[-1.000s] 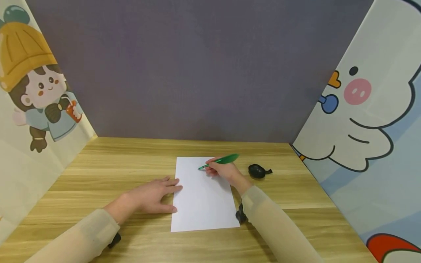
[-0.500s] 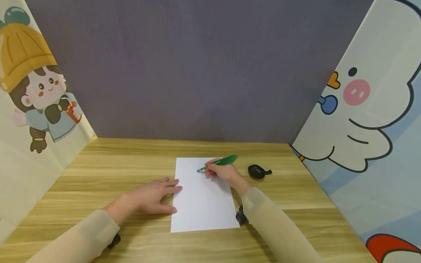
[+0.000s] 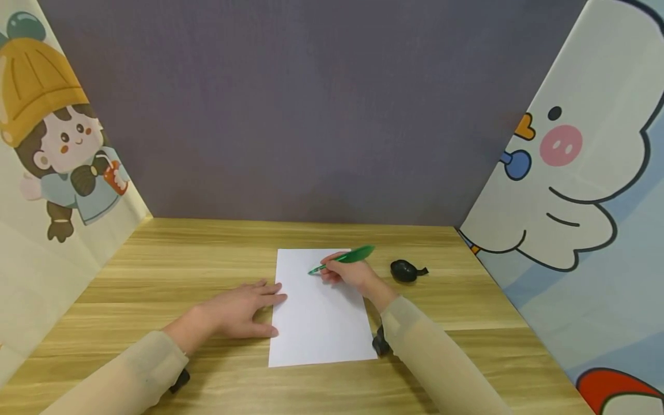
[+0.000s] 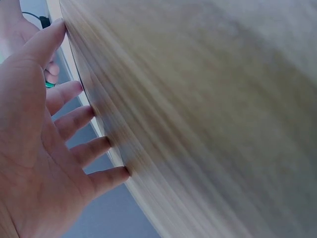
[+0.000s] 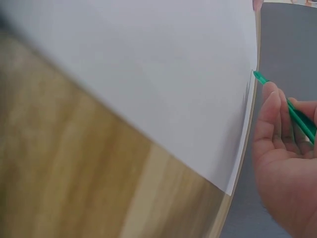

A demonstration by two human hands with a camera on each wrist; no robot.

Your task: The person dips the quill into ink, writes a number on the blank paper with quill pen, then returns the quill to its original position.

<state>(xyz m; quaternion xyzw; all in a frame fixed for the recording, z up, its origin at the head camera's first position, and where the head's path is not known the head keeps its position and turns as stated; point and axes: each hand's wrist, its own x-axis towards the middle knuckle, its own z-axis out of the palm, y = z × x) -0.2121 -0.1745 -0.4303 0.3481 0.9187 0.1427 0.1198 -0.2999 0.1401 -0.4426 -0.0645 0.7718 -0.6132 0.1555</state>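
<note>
A white sheet of paper (image 3: 321, 325) lies upright on the wooden table in the head view. My right hand (image 3: 350, 272) pinches a green pen (image 3: 358, 254) with a leaf-shaped top end, its tip at the sheet's upper part. In the right wrist view the pen (image 5: 301, 121) runs between thumb and fingers, its tip on the paper (image 5: 163, 74). Any ink marks are too faint to tell. My left hand (image 3: 241, 311) lies with spread fingers, fingertips touching the sheet's left edge; the left wrist view shows this hand (image 4: 44, 144) with its fingertips along the table.
A black rounded object with a short tail (image 3: 404, 271) lies right of the paper. Dark wrist devices sit by both sleeves, one (image 3: 381, 342) beside the sheet's lower right corner. A grey panel (image 3: 306, 115) stands behind the table (image 3: 181, 253), with cartoon-printed walls at both sides.
The pen tip, with my right hand, has shifted slightly toward me and to the left across the paper. My left hand and the sheet stay in place.
</note>
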